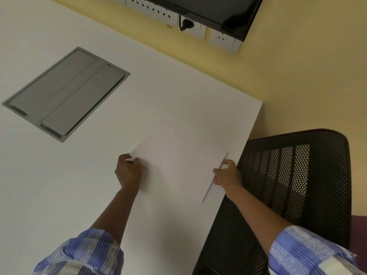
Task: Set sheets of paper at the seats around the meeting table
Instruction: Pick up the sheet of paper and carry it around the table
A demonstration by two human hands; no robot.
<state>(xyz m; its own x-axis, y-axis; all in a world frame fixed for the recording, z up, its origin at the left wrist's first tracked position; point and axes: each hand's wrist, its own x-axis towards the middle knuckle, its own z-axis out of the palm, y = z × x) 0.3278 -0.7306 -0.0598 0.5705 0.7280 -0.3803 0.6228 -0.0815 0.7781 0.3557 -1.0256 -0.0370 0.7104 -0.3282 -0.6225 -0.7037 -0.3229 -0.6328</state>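
1. Step in hand, as judged: laying 1 sheet of paper (178,167) on the white bench (158,96) at the seat with the black mesh chair (297,175).
2. Sheet position: near the bench's right edge, just beside the chair back, well apart from the grey cable hatch (65,94). It sits skewed to the bench edge, and its right edge looks slightly raised.
3. To do it well: lower the right edge flat, turn the sheet until its long side runs parallel to the bench edge, and centre it on the chair. Release both sides together so it does not slide.
4. Left hand (128,171): fingers (137,160) curled and pinching the sheet's left corner, thumb on top.
5. Right hand (226,172): fingers closed around the sheet's right edge in a light pinch; whether the underside fingertips touch the bench cannot be told.
6. No other sheets visible at this seat.
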